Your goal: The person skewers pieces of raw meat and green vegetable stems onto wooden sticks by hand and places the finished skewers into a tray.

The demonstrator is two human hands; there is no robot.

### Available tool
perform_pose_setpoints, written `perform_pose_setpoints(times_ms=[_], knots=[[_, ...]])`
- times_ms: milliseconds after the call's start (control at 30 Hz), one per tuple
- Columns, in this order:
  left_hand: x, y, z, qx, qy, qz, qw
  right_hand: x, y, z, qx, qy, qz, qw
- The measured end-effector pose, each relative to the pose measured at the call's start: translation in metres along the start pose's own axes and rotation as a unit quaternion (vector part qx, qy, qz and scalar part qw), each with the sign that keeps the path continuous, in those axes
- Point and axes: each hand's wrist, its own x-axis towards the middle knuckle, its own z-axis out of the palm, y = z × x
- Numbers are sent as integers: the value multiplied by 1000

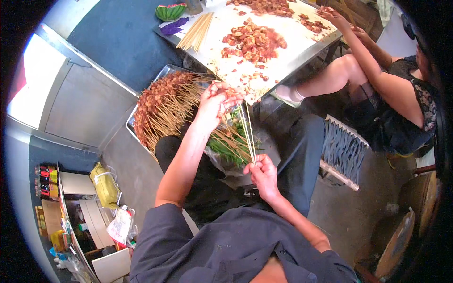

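Observation:
My right hand (263,173) grips the lower ends of a few thin wooden skewers (249,131), which point up toward the table corner. At their upper ends, my left hand (221,100) has its fingers bent around small pieces of raw meat (231,92). Just beyond is the light table top (212,58), bearing a pile of cut raw meat (254,40) and scattered bits. A fan of bare skewers (196,32) lies near its left edge. Below my hands, more skewers lie over green vegetables in a plastic bag (230,145).
Left of my knees, a metal tray (131,122) holds many loaded meat skewers (162,102). A co-worker (385,78) sits at the right side of the table, hands over meat. A low woven stool (343,152) stands right of my leg. A watermelon piece (170,12) and purple cloth-like item (174,27) lie at the table's far left.

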Motion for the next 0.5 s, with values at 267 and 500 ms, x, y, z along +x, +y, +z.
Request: perform_pose_setpoints(times_ms=[267, 500], knots=[[-24, -15, 1, 1, 20, 11, 1000, 1, 8, 1, 45, 12, 31, 998], [-26, -15, -3, -16, 50, 24, 998, 3, 13, 0, 72, 29, 48, 996]])
